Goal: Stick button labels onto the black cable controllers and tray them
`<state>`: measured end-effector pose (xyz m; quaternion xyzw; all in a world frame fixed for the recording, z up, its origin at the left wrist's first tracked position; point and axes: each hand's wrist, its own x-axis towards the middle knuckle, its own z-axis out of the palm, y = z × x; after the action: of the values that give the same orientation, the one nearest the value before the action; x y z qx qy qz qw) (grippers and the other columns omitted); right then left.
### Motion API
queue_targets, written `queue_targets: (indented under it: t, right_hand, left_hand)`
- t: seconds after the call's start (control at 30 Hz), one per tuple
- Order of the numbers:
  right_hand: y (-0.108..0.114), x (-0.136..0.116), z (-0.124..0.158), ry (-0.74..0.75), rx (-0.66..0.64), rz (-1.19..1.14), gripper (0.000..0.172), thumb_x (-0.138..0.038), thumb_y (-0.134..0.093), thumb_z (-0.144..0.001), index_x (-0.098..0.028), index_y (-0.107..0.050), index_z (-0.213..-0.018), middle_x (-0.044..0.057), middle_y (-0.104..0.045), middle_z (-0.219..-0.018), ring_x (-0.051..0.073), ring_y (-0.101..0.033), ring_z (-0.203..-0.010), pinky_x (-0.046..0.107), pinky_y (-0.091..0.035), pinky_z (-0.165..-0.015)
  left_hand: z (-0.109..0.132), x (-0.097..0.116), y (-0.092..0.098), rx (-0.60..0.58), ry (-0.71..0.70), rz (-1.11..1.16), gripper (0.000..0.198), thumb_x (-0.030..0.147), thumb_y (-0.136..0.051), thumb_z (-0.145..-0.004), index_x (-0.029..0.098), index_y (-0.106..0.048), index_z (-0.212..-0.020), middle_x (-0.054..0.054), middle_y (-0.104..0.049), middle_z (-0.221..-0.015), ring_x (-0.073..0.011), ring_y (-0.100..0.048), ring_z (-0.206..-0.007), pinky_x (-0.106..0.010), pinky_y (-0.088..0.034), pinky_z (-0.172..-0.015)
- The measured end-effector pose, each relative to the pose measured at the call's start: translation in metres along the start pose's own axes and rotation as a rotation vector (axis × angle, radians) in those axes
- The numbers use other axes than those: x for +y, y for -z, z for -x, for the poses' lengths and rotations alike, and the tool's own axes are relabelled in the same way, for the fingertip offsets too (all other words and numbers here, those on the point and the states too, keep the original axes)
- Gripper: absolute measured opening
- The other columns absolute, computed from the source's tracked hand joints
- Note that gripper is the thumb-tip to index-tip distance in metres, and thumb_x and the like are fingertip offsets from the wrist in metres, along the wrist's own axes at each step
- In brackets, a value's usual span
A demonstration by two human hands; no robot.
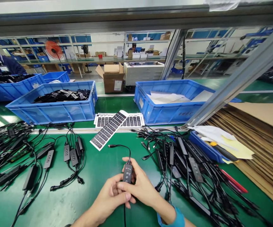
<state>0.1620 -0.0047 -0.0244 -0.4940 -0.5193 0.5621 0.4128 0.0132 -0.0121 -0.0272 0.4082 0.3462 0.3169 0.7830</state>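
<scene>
Both hands are closed around one small black inline controller (127, 172) with printed button symbols on its face. My left hand (111, 195) grips its lower end, and my right hand (142, 184) wraps its right side, thumb across the lower part. A black cable (119, 146) curves from its top to a plug lying on the green table; another runs down below the hands. Just beyond lies a sheet of black button labels (109, 130), slanted over more label sheets (135, 121). The controller's lower end is hidden by the fingers.
Cabled controllers lie in piles at left (73, 156) and right (194, 167). Behind stand a blue bin of black parts (56, 110) and a blue bin of white sheets (165, 113). Cardboard sheets (264, 157) stack at right, below a slanting metal post (235, 75). A co-worker (5, 63) is far left.
</scene>
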Motion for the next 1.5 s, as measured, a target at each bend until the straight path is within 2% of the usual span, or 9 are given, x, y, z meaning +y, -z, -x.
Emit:
queue_targets:
  t: [0.13, 0.33, 0.77, 0.9, 0.97, 1.07, 1.17, 1.37, 1.5]
  right_hand:
    - [0.0, 0.006, -0.003, 0.052, 0.039, 0.007, 0.028, -0.039, -0.068, -0.078, -0.02, -0.058, -0.097, -0.006, -0.049, -0.065, 0.011, -0.045, -0.054, 0.022, -0.04, -0.052]
    - [0.007, 0.009, -0.008, 0.062, 0.139, 0.05, 0.058, -0.065, -0.038, -0.092, -0.018, -0.072, -0.096, 0.0, -0.056, -0.063, 0.016, -0.053, -0.059, 0.026, -0.043, -0.056]
    - [0.003, 0.009, -0.008, 0.248, 0.186, 0.363, 0.044, -0.025, -0.054, -0.084, -0.017, -0.062, -0.127, 0.004, -0.067, -0.078, 0.02, -0.062, -0.071, 0.032, -0.051, -0.071]
    - [0.052, -0.015, -0.017, 0.266, 0.305, 0.41, 0.048, -0.03, -0.041, -0.09, -0.017, -0.055, -0.134, 0.01, -0.071, -0.1, 0.024, -0.066, -0.09, 0.035, -0.053, -0.081]
    - [0.092, -0.028, -0.019, 0.265, 0.429, 0.544, 0.048, -0.031, -0.04, -0.089, -0.017, -0.055, -0.133, 0.012, -0.068, -0.117, 0.027, -0.062, -0.109, 0.039, -0.049, -0.094]
    - [0.149, -0.043, -0.022, 0.185, 0.644, 0.964, 0.047, -0.024, -0.039, -0.089, -0.008, -0.057, -0.129, 0.022, -0.067, -0.113, 0.034, -0.063, -0.108, 0.049, -0.048, -0.093]
    - [0.171, -0.056, -0.03, 0.176, 0.814, 1.28, 0.043, -0.022, -0.046, -0.087, -0.005, -0.059, -0.124, 0.028, -0.065, -0.107, 0.041, -0.062, -0.101, 0.055, -0.048, -0.084]
    - [0.127, -0.068, -0.089, 0.447, 0.29, 0.993, 0.027, -0.013, -0.05, -0.087, -0.02, -0.072, -0.1, 0.008, -0.071, -0.086, 0.024, -0.067, -0.079, 0.036, -0.051, -0.078]
    - [0.105, -0.053, -0.143, 0.439, 0.229, 0.93, 0.019, -0.013, -0.055, -0.09, -0.02, -0.072, -0.097, 0.006, -0.07, -0.087, 0.021, -0.067, -0.083, 0.033, -0.052, -0.081]
  left_hand:
    - [-0.002, -0.007, 0.0, 0.023, 0.017, -0.044, 0.046, 0.054, -0.074, -0.074, 0.01, -0.066, -0.085, -0.008, -0.069, -0.069, -0.0074, -0.055, -0.045, -0.018, -0.042, -0.045]
    - [-0.003, -0.009, -0.001, 0.078, 0.05, -0.002, 0.054, 0.057, -0.076, -0.071, 0.01, -0.065, -0.094, -0.01, -0.071, -0.072, -0.0096, -0.059, -0.048, -0.017, -0.044, -0.043]
    - [-0.026, -0.028, 0.019, 0.048, -0.047, -0.228, 0.06, 0.073, -0.057, -0.077, 0.015, -0.065, -0.089, -0.007, -0.069, -0.072, -0.0123, -0.06, -0.047, -0.019, -0.044, -0.04]
    - [-0.031, 0.013, 0.035, 0.164, -0.333, -0.865, 0.042, 0.055, -0.058, -0.086, 0.022, -0.069, -0.109, -0.01, -0.074, -0.095, -0.0252, -0.07, -0.089, -0.034, -0.056, -0.079]
    - [-0.044, 0.029, 0.05, 0.277, -0.444, -1.206, 0.043, 0.044, -0.06, -0.087, 0.023, -0.062, -0.124, -0.012, -0.063, -0.13, -0.0314, -0.057, -0.121, -0.046, -0.043, -0.105]
    - [-0.066, 0.04, 0.073, 0.349, -0.37, -1.575, 0.059, 0.037, -0.056, -0.09, 0.012, -0.043, -0.142, -0.021, -0.038, -0.151, -0.0368, -0.034, -0.14, -0.057, -0.031, -0.112]
    - [-0.076, 0.042, 0.084, 0.367, -0.314, -1.698, 0.061, 0.034, -0.055, -0.091, 0.01, -0.039, -0.144, -0.023, -0.044, -0.146, -0.0374, -0.039, -0.137, -0.057, -0.034, -0.11]
    - [-0.055, 0.037, 0.09, 0.395, -0.344, -1.773, 0.047, 0.028, -0.049, -0.095, 0.017, -0.047, -0.14, -0.015, -0.061, -0.118, -0.0296, -0.061, -0.109, -0.044, -0.05, -0.095]
    - [-0.052, 0.035, 0.096, 0.411, -0.36, -1.835, 0.041, 0.026, -0.049, -0.094, 0.014, -0.054, -0.133, -0.015, -0.06, -0.113, -0.0295, -0.061, -0.105, -0.045, -0.051, -0.092]
